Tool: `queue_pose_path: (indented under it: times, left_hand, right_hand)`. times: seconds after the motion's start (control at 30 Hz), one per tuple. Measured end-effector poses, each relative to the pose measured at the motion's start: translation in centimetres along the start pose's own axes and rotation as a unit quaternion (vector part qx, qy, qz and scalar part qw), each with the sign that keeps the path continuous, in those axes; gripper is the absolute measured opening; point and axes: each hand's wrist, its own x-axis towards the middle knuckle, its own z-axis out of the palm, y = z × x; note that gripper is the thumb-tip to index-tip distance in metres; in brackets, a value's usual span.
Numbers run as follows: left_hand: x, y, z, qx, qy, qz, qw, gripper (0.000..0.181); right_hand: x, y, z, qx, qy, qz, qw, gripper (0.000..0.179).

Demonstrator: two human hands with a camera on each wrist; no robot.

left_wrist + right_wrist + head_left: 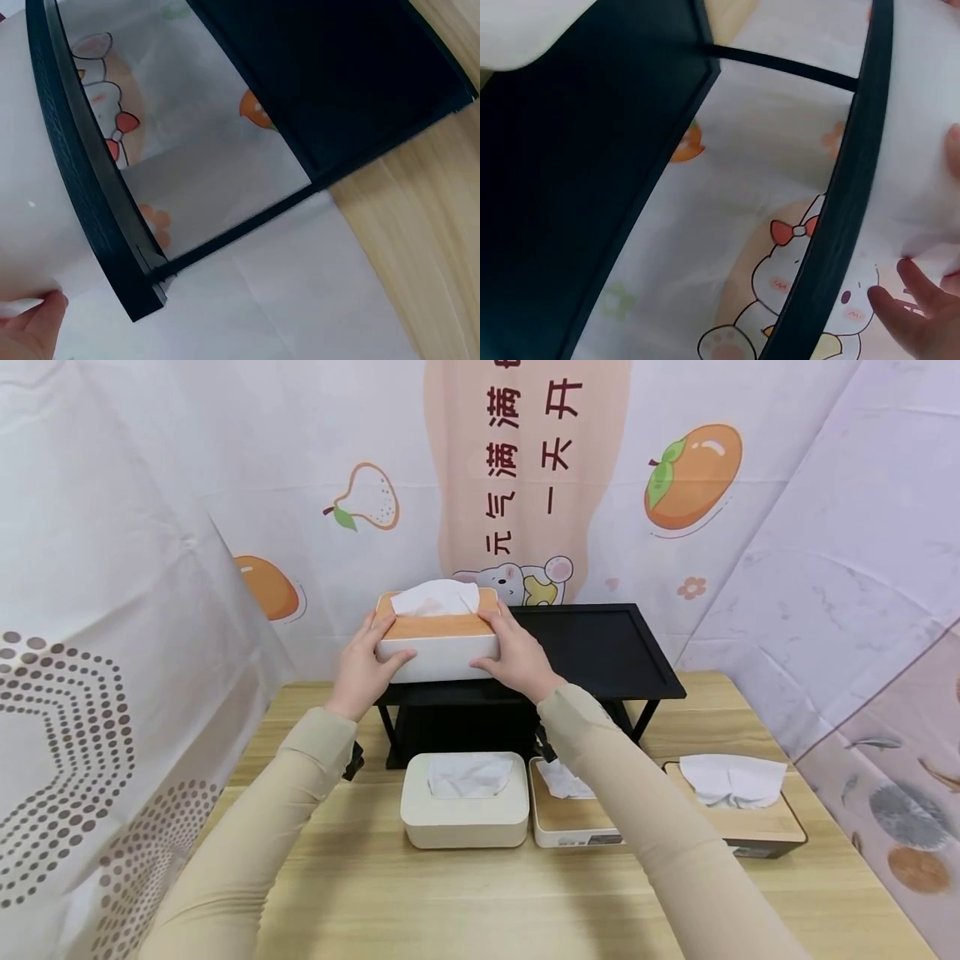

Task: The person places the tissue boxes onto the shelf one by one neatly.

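A white tissue box (437, 658) with a wood-coloured lid and a tissue sticking up is held between both hands at the left end of the black shelf rack's top (581, 647). My left hand (362, 664) grips its left end, with the thumb along the front face. At the right end my right hand (522, 656) grips it the same way. The box overlaps the rack's front edge in the head view. In the left wrist view, left fingertips (51, 304) show at the lower left; right fingers (911, 300) show at the lower right of the right wrist view.
On the wooden table (450, 910), a cream tissue box (465, 835) stands before the rack. Beside it is a white box with a wood lid (570, 814), partly behind the right sleeve. A dark-sided box with a wood lid (757, 822) stands farther right. Printed cloth (300, 427) hangs behind.
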Motion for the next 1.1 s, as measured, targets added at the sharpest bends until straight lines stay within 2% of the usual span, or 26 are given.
queue_pose_path:
  times: [0.23, 0.43, 0.6, 0.7, 0.93, 1.1]
  left_hand:
    - [0.7, -0.3, -0.1, 0.009, -0.008, -0.004, 0.9999, 0.071]
    - [1.3, -0.3, 0.3, 0.014, -0.004, 0.008, 0.9999, 0.071]
    - [1.5, -0.6, 0.5, 0.041, -0.005, 0.011, 0.9991, 0.071]
    - [1.5, -0.5, 0.4, 0.066, -0.016, 0.009, 0.9976, 0.072]
    - [0.5, -0.8, 0.1, 0.125, -0.037, 0.009, 0.9915, 0.078]
    - [-0.3, -0.6, -0.2, 0.125, -0.009, 0.040, 0.9913, 0.067]
  right_hand:
    - [0.6, 0.2, -0.1, -0.039, -0.006, -0.006, 0.9992, 0.079]
    - [1.0, 0.1, -0.2, -0.065, 0.016, 0.003, 0.9977, 0.077]
    - [0.9, 0.1, 0.1, -0.096, 0.032, 0.002, 0.9948, 0.077]
    - [0.7, 0.2, 0.3, -0.116, 0.049, -0.002, 0.9921, 0.076]
    - [0.3, -0.2, 0.6, -0.147, 0.062, -0.007, 0.9871, 0.073]
    - [-0.5, -0.2, 0.1, -0.141, 0.067, -0.024, 0.9875, 0.070]
